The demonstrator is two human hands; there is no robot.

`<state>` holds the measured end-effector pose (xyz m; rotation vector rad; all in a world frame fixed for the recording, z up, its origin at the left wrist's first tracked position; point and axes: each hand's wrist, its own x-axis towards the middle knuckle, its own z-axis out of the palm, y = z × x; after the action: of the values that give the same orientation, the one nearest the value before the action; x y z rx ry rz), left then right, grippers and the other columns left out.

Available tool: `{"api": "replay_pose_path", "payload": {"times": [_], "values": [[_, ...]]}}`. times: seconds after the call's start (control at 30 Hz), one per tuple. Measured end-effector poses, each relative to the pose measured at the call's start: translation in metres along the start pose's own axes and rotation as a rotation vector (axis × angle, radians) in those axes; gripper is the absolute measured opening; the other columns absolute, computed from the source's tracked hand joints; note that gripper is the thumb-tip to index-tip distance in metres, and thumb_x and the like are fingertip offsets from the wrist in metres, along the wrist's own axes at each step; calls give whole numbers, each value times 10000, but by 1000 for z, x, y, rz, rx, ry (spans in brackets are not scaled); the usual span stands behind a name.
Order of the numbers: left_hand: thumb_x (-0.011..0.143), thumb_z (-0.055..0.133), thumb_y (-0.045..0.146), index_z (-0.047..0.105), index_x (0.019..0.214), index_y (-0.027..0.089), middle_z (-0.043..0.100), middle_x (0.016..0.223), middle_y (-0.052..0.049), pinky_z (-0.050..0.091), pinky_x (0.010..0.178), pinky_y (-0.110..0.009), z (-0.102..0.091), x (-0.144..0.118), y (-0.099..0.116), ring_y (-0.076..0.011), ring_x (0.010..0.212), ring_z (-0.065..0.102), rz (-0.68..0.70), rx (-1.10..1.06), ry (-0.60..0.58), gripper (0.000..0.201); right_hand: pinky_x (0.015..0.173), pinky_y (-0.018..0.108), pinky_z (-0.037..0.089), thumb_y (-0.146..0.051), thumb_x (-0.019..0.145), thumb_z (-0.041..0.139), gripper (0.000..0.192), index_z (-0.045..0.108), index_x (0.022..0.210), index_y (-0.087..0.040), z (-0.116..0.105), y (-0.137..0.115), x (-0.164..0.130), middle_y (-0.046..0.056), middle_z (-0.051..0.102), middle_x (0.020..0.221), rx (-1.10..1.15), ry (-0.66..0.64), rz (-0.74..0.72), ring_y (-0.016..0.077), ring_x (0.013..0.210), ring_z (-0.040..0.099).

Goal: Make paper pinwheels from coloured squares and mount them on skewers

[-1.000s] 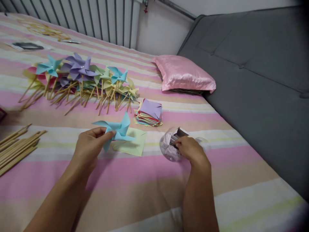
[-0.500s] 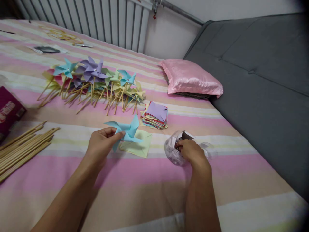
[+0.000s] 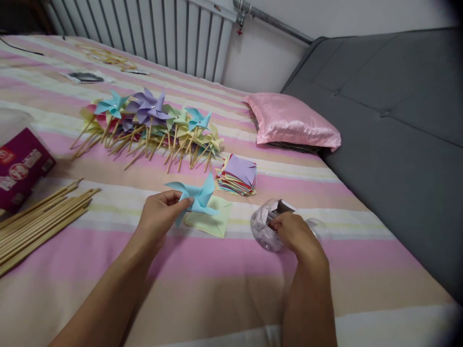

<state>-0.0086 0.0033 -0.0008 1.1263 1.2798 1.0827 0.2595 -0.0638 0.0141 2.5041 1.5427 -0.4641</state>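
Observation:
Between the thumb and fingers of my left hand (image 3: 162,214) is a blue paper pinwheel (image 3: 199,198), its blades folded in toward the middle. Under it lies a pale green paper square (image 3: 217,219) with slits cut from its corners. My right hand (image 3: 293,230) reaches into the mouth of a round clear plastic jar (image 3: 261,230) that holds small clear packets. Its fingers are bent and pressed together inside; what they grip, if anything, is hidden. Behind the green square stands a stack of coloured paper squares (image 3: 238,171), purple on top.
Finished pinwheels on sticks (image 3: 150,115) lie in a heap behind. Wooden sticks (image 3: 47,219) are bundled at the left beside a purple box (image 3: 25,168). A clear lid (image 3: 318,229) rests right of the jar. Farther back are a pink cushion (image 3: 292,118) and a grey headboard (image 3: 398,120).
The whole view has shifted slightly, so things appear a little farther right. My left hand still holds the blue pinwheel, and my right hand stays in the jar.

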Motion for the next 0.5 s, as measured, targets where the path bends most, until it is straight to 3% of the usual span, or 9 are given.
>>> {"api": "replay_pose_path", "payload": {"times": [0.2,0.5], "values": [[588,714,308,610,575,151,512,524,38,254,457,-208,0,-1,0,-71,475,398,-2,-6,-14,189,665,252,382,-121,751,438,421,673,1041,-316,1,0,4,63,707,979,24,-4,-58,213,900,642],[580,698,305,613,557,155,518,496,39,257,456,-218,0,-2,3,-78,454,405,21,16,-10,174,632,266,399,-194,780,469,284,698,945,-228,-2,-5,4,119,694,986,-51,-122,41,248,896,649]]}}
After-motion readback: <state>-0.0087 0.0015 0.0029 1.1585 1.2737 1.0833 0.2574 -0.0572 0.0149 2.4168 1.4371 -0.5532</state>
